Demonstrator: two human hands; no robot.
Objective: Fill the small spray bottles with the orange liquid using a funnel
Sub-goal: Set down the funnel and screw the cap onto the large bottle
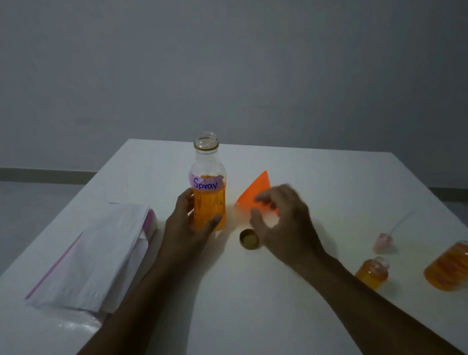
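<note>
The uncapped clear glass bottle of orange liquid (211, 204) stands upright mid-table (264, 313), with the left hand (186, 227) fingers wrapped around it. The blurred right hand (283, 221) curls at the orange plastic funnel (255, 188); I cannot tell whether it grasps it. The round gold cap (249, 239) lies just beside that hand.

Dim; soft shadows; blurred edges

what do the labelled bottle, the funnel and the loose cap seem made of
Labelled bottle: clear, glossy, glass or hard plastic; its neck is see-through. Funnel: smooth orange plastic, bright even colour. Cap: likely metal, from its dull gold sheen.
</note>
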